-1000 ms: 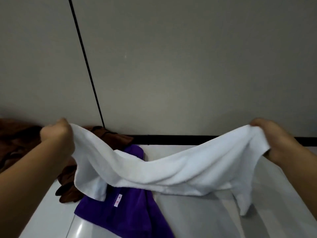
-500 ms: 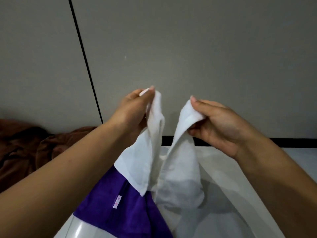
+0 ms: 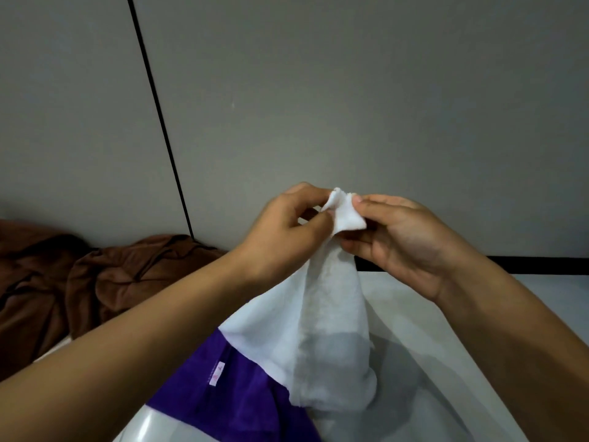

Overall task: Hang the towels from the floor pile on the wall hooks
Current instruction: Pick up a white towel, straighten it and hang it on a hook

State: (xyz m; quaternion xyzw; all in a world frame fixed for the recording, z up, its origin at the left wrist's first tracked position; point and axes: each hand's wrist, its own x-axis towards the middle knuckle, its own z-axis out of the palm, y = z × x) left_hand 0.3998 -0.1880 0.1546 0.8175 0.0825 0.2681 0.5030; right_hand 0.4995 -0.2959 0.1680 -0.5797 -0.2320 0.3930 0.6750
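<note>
Grey panelled wall with a dark vertical seam, pale floor below; no hooks in view. Brown towels heaped at far left against the wall, a purple towel spread nearer. Left hand and right hand met at centre, each grip pinched tight on the top edge of the white towel. Corners brought together, probably to gather a point for hooking; body hung free above the floor.

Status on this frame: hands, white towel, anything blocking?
Left hand and right hand both pinching white towel top corners together. Towel hanging doubled, off the floor. No hook in view. Purple towel, brown towel below, not obstructing.
</note>
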